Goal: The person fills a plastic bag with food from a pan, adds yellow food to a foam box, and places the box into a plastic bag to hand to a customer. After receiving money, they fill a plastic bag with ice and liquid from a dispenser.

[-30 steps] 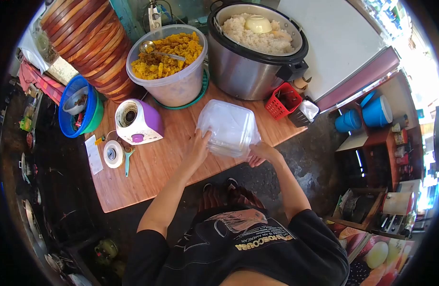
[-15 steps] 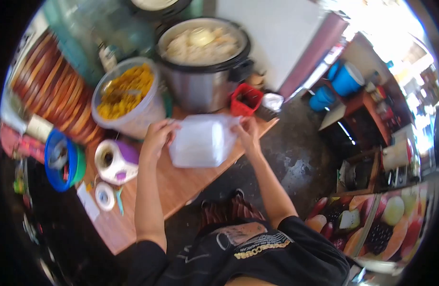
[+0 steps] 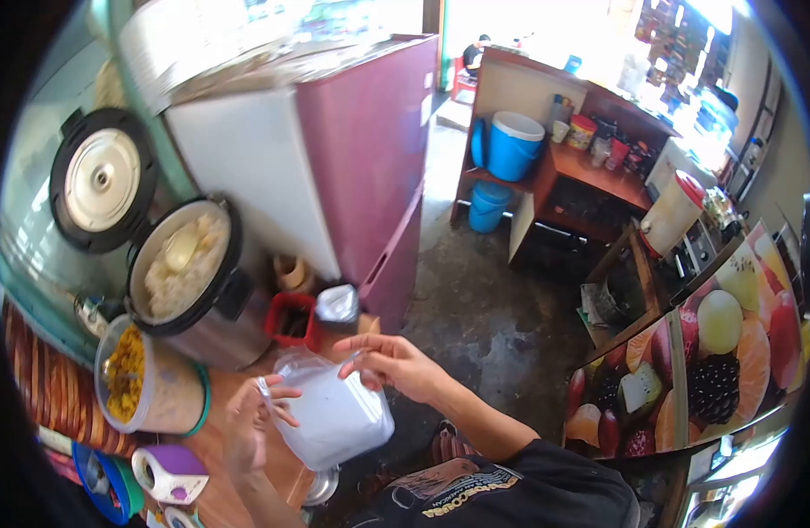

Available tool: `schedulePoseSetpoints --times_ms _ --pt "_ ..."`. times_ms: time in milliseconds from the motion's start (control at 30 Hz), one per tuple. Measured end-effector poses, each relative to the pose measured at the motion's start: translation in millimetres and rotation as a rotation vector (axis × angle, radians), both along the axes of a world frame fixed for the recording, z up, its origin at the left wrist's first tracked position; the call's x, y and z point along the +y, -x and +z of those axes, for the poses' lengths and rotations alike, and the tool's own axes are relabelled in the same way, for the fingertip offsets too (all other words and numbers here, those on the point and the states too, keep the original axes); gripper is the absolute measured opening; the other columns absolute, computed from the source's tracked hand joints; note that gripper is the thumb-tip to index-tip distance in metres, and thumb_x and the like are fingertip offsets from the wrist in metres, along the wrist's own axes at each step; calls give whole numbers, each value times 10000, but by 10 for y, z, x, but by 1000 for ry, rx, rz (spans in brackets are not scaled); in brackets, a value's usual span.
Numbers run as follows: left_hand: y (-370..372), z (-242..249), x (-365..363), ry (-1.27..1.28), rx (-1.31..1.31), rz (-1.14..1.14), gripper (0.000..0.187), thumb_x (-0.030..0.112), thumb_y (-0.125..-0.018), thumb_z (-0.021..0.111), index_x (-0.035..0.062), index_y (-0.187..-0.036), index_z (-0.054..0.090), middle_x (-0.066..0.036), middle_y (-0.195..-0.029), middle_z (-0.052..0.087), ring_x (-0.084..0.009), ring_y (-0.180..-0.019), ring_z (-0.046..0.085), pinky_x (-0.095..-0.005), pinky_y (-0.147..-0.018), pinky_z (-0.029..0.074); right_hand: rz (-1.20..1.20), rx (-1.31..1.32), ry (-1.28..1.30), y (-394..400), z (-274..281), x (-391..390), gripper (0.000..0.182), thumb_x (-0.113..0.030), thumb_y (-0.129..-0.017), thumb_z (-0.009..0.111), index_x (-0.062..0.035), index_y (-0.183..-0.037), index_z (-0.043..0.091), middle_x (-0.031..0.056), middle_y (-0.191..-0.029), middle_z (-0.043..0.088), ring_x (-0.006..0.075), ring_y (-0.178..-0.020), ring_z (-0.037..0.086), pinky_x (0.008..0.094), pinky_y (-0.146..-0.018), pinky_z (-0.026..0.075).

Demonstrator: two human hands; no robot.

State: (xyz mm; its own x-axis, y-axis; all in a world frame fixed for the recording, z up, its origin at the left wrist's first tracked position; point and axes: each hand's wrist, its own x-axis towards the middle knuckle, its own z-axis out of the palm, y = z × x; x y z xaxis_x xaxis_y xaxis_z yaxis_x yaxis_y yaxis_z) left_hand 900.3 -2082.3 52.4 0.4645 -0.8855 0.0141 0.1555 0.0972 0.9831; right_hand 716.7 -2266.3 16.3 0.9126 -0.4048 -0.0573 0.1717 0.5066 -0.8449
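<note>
In front of me hangs a clear plastic bag (image 3: 292,363) with a white food container (image 3: 339,418) inside it. My left hand (image 3: 251,418), blurred by motion, is at the bag's left side, with a strip of the plastic between its fingers. My right hand (image 3: 394,365) pinches the bag's upper right part between thumb and fingers, the index finger extended. The container hangs tilted over the edge of the wooden table (image 3: 220,475). What lies inside the container cannot be made out.
Left of the bag stand a rice cooker (image 3: 189,273) full of rice with a ladle, and a tub (image 3: 154,387) of yellow food. A red basket (image 3: 292,321) sits near the table's far corner. Beyond are a purple refrigerator (image 3: 370,150) and blue buckets (image 3: 513,145).
The view has swung to the right, bringing the refrigerator and shelves in. The bag was stretched between both hands; now it hangs tilted, with the hands nearer its top.
</note>
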Motion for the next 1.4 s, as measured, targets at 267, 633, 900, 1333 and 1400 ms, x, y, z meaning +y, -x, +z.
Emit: schedulePoseSetpoints --times_ms 267,633,900,1333,1400 --pt "1463 -405 -1898 -69 190 -429 580 415 -967 469 -31 -1337 445 -175 -1240 564 -253 -939 662 -397 -844 542 -145 245 396 1246 -42 -1113 405 -119 -939 520 -38 -1321 412 110 -1033 643 149 -962 607 300 -864 499" --pt "1701 264 -4664 479 -612 -1193 326 220 -868 637 55 -1149 633 -133 -911 600 -281 -776 614 -338 -713 495 -739 226 -35 2104 -632 -3535 369 -126 -848 616 -45 -1197 529 75 -932 589 122 -916 546 261 -856 418" --pt "1655 739 -6656 1056 -316 -1900 161 50 -898 554 81 -1034 634 -182 -987 492 -318 -799 502 -403 -715 447 -787 254 -86 1932 -431 -5438 352 -72 -822 622 -39 -1164 545 76 -932 594 141 -843 589 279 -756 495" --pt "1268 652 -9249 1210 -130 -562 145 44 -777 616 -54 -690 555 -221 -824 583 -281 -617 557 -333 -586 509 -490 269 2 963 -334 -8631 274 -20 -837 591 -21 -1110 563 25 -875 582 91 -823 555 213 -781 422" --pt "1341 673 -9609 1213 75 -254 127 10 -686 643 -23 -643 528 -200 -715 567 -226 -479 503 -290 -559 480 -437 252 5 792 -449 -9178 256 -18 -851 564 -24 -1108 567 39 -901 585 106 -851 563 225 -813 432"
